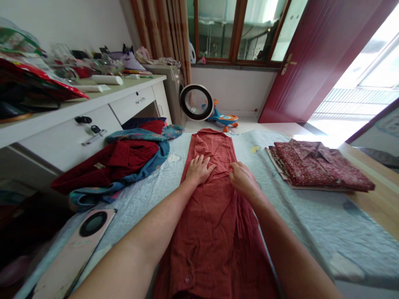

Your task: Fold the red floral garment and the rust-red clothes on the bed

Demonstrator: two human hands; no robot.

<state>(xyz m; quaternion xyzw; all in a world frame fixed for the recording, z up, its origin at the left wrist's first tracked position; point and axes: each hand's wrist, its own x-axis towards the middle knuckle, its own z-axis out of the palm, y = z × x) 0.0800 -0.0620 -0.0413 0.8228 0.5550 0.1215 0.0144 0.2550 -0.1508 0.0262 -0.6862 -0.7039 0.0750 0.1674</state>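
Observation:
A rust-red shirt (pixel 212 216) lies folded into a long narrow strip on the pale blue bedspread (pixel 299 216), running away from me. My left hand (pixel 198 169) rests flat on its left side, fingers spread. On the shirt's right side my right hand (pixel 243 179) presses down with fingers curled at the cloth's edge. Both hands sit near the middle of the strip, a short gap between them.
A heap of dark red and blue clothes (pixel 121 164) lies to the left. Folded patterned red shirts (pixel 318 166) are stacked at the right. A phone (pixel 77 249) lies near left. A cluttered white desk (pixel 93 112) stands left; a wooden bed edge (pixel 377 195) right.

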